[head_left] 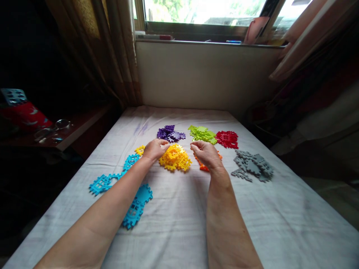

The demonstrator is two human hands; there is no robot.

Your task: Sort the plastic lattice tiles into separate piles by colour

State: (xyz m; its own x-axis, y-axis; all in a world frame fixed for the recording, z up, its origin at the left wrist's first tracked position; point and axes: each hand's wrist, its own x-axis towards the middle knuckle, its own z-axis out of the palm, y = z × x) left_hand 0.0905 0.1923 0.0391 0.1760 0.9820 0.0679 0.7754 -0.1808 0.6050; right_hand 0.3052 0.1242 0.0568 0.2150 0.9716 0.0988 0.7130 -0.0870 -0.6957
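My left hand (156, 148) is closed in a pinch over the left edge of a heap of yellow interlocking plastic tiles (176, 158). Whether a tile is between its fingertips is hidden. My right hand (206, 152) hovers to the right of that heap, its fingers curled together; anything inside them is out of sight. Beneath it, orange tiles (204, 167) are partly covered. Blue tiles (133, 213) joined in a branching chain lie around and under my left forearm, with a yellow tile (139, 150) at the chain's far end.
Behind the hands lie heaps of purple tiles (169, 133), lime green tiles (202, 134) and red tiles (227, 139). Grey tiles (254, 165) are at the right. A white sheet (174, 224) covers the surface, which meets a wall below a window. Eyeglasses (53, 129) rest on a side shelf.
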